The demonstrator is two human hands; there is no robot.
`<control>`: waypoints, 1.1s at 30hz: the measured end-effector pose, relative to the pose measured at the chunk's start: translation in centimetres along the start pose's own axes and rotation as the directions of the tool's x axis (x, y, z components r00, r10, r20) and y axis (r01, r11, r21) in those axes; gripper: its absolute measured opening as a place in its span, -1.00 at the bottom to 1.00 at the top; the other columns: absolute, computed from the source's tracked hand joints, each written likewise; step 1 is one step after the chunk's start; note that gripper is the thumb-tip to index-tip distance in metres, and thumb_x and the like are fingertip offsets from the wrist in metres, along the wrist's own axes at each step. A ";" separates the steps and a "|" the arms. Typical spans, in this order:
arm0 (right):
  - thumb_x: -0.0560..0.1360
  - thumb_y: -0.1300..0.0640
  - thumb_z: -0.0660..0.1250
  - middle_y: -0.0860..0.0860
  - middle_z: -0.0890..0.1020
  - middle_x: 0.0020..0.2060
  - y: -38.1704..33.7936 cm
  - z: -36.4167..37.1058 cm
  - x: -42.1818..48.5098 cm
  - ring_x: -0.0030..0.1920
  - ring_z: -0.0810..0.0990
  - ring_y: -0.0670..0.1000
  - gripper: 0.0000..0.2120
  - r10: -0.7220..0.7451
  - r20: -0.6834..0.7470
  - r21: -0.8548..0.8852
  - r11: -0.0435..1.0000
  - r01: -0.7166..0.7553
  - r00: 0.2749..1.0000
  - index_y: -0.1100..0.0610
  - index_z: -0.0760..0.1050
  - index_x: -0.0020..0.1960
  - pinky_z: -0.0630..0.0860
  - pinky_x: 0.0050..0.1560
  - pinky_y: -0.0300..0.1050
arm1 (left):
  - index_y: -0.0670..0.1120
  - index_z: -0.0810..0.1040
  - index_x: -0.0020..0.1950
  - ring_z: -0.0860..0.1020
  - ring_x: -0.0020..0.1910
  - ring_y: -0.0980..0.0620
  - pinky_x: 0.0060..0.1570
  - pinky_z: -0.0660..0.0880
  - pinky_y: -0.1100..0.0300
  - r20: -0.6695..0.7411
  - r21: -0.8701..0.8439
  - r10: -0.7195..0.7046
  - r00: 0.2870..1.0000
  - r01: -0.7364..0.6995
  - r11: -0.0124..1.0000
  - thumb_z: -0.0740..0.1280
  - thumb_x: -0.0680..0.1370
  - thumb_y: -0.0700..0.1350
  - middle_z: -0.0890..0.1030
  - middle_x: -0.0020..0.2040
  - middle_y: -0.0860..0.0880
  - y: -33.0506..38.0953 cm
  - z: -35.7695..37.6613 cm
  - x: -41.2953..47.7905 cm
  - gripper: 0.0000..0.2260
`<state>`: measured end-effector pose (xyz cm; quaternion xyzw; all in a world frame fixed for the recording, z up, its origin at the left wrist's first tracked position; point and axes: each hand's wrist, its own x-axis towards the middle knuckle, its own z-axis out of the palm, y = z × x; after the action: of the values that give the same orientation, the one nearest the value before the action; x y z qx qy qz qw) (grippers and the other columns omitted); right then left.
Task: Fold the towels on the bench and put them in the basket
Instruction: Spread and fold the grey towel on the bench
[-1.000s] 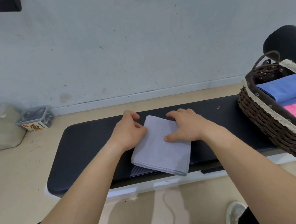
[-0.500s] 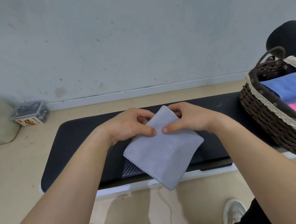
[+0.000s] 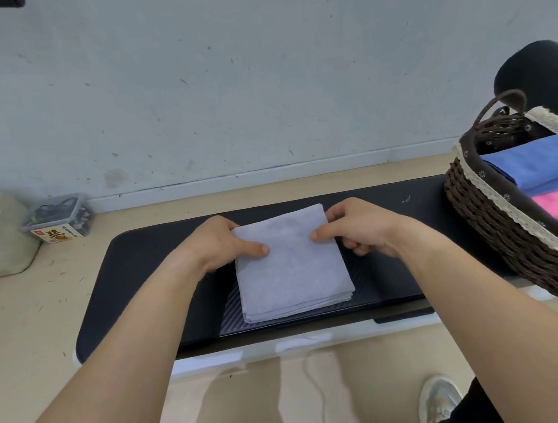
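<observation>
Head-view towel (image 3: 292, 265): grey folded square, lying mid-bench (image 3: 145, 260).
Handling: likely soft and light; stacked layers may slide, so grip both side edges.
Left hand (image 3: 218, 248): pinches left edge, thumb on top.
Right hand (image 3: 362, 228): pinches right edge likewise.
Basket (image 3: 500, 233): bench's right end, part filled.
</observation>
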<state>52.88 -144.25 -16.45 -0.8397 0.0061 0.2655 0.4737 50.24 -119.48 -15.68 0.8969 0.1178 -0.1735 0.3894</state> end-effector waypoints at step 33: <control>0.53 0.24 0.39 -0.01 0.72 0.00 0.2 -0.4 -3.1 -0.05 0.73 0.03 -0.82 -0.230 -0.026 0.058 0.971 0.232 0.973 0.09 0.54 0.11 0.59 -0.10 -0.08 | 0.15 0.41 -0.02 0.62 -0.18 0.05 -0.08 0.56 -0.06 -0.099 0.276 0.417 0.904 -0.378 0.884 0.40 0.54 0.06 0.62 -0.08 0.11 -2.7 -0.7 -3.9 -0.83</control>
<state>50.31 -145.45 -15.04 -0.8223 -0.0791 0.2003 0.5267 45.94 -117.50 -15.44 0.9545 -0.0618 -0.0331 0.2899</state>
